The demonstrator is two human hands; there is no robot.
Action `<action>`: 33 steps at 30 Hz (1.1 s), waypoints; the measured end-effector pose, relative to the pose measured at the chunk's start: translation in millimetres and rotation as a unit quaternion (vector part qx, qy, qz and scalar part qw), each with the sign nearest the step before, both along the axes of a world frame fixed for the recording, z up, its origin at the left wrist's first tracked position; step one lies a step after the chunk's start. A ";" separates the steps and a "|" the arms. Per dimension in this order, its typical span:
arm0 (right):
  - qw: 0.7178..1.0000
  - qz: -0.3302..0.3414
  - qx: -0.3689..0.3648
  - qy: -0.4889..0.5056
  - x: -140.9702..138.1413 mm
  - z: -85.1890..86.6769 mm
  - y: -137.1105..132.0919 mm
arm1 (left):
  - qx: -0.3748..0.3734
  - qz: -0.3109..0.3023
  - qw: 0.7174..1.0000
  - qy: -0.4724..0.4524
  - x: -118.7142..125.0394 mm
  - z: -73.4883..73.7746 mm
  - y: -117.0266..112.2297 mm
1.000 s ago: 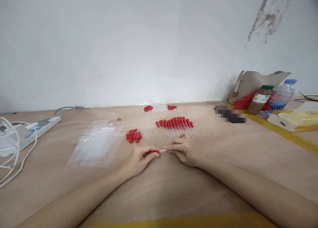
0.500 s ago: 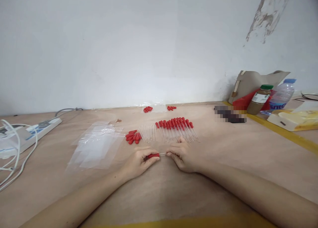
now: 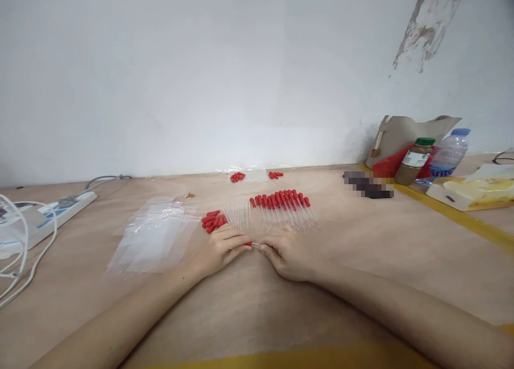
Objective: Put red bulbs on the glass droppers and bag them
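Observation:
My left hand (image 3: 225, 248) is closed round a red rubber bulb (image 3: 248, 244), with only its end showing past the fingertips. From that end a thin clear glass tube (image 3: 255, 245) runs into the closed fingers of my right hand (image 3: 284, 252), which hide the rest of it. Beyond my left hand lies a small heap of loose red bulbs (image 3: 212, 220). Bare glass tubes (image 3: 238, 215) lie side by side next to the heap. A row of droppers (image 3: 286, 205), red bulbs on glass tubes, lies just beyond my right hand.
Clear zip bags (image 3: 156, 235) lie at left, near a white power strip (image 3: 76, 205) with cables. By the wall are bagged red bulbs (image 3: 237, 177). At right stand a green-capped bottle (image 3: 415, 163), a water bottle (image 3: 448, 153) and a grey bag (image 3: 413, 128).
My hands have come closer together and shifted slightly left and away from me. Less of the red bulb and the glass tube shows between them now.

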State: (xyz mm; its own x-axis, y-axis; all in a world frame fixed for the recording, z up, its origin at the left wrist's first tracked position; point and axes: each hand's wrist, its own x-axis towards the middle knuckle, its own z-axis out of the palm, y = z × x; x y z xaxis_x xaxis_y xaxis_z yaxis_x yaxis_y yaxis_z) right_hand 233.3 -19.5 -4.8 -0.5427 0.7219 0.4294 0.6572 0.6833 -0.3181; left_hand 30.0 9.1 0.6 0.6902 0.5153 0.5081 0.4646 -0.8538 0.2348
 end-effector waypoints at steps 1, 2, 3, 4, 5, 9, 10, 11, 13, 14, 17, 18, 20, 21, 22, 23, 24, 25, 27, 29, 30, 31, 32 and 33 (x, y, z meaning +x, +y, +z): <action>1.000 -0.016 0.016 -0.018 -2.0 3.8 -2.8 | 0.007 0.007 1.000 -0.004 -0.7 1.7 -0.1; 0.998 -0.032 0.024 -0.038 -3.2 7.9 -4.8 | 0.008 0.019 1.000 -0.012 -1.1 2.5 -0.8; 0.997 -0.044 0.019 -0.056 -3.5 12.2 -5.4 | 0.005 0.038 0.999 -0.024 -1.3 2.2 -1.8; 0.996 -0.054 0.001 -0.067 -2.5 16.4 -4.1 | -0.002 0.065 0.997 -0.037 -1.3 0.9 -3.0; 0.995 -0.062 -0.028 -0.067 -0.5 20.6 -0.5 | -0.011 0.095 0.994 -0.053 -1.3 -1.3 -3.9; 0.982 -0.122 -0.145 0.027 10.3 36.3 33.5 | -0.086 0.156 0.982 -0.059 -1.1 -11.1 -3.2; 0.974 -0.146 -0.164 0.057 10.9 39.7 44.1 | -0.104 0.150 0.982 -0.043 -1.1 -12.4 -2.2; 0.967 -0.169 -0.176 0.074 9.7 42.5 54.4 | -0.116 0.139 0.983 -0.027 -1.0 -13.0 -1.3; 0.957 -0.210 -0.185 0.078 2.1 45.1 72.2 | -0.123 0.122 0.985 -0.004 -0.8 -12.5 0.1; 0.953 -0.229 -0.184 0.069 -3.9 44.6 79.4 | -0.121 0.118 0.986 0.004 -0.7 -11.9 0.4; 0.939 -0.296 -0.169 0.036 -23.6 36.5 95.3 | -0.114 0.113 0.987 0.016 -0.7 -9.9 0.2; 0.935 -0.315 -0.162 0.027 -29.0 32.6 99.2 | -0.114 0.114 0.987 0.018 -0.7 -9.5 0.0; 0.929 -0.339 -0.151 0.017 -36.3 25.3 105.1 | -0.116 0.114 0.986 0.021 -0.8 -9.3 -0.3; 0.928 -0.342 -0.146 0.015 -38.3 22.4 107.2 | -0.117 0.113 0.986 0.022 -0.8 -9.4 -0.4; 0.929 -0.343 -0.142 0.009 -39.4 20.2 108.6 | -0.119 0.112 0.986 0.022 -0.9 -9.6 -0.3; 0.929 -0.344 -0.139 0.001 -39.8 18.8 109.5 | -0.119 0.112 0.986 0.021 -1.0 -9.9 -0.2; 0.929 -0.345 -0.136 -0.009 -40.0 18.0 109.9 | -0.119 0.111 0.986 0.019 -1.0 -10.2 0.1; 0.928 -0.347 -0.133 -0.019 -40.1 17.7 109.8 | -0.119 0.111 0.986 0.017 -1.1 -10.5 0.4; 0.926 -0.350 -0.134 -0.036 -40.4 18.1 109.1 | -0.119 0.113 0.986 0.014 -1.0 -10.7 0.9; 0.924 -0.353 -0.139 -0.041 -40.9 18.7 108.2 | -0.120 0.114 0.986 0.015 -0.8 -10.6 1.4; 0.924 -0.354 -0.141 -0.044 -41.0 18.9 107.9 | -0.121 0.114 0.986 0.016 -0.7 -10.5 1.5; 0.923 -0.354 -0.143 -0.046 -40.9 19.0 107.8 | -0.121 0.114 0.986 0.016 -0.7 -10.5 1.6; 0.923 -0.354 -0.144 -0.047 -40.6 19.1 107.7 | -0.120 0.113 0.986 0.017 -0.7 -10.5 1.6; 0.922 -0.355 -0.146 -0.049 -40.1 19.1 107.7 | -0.120 0.113 0.986 0.017 -0.7 -10.7 1.5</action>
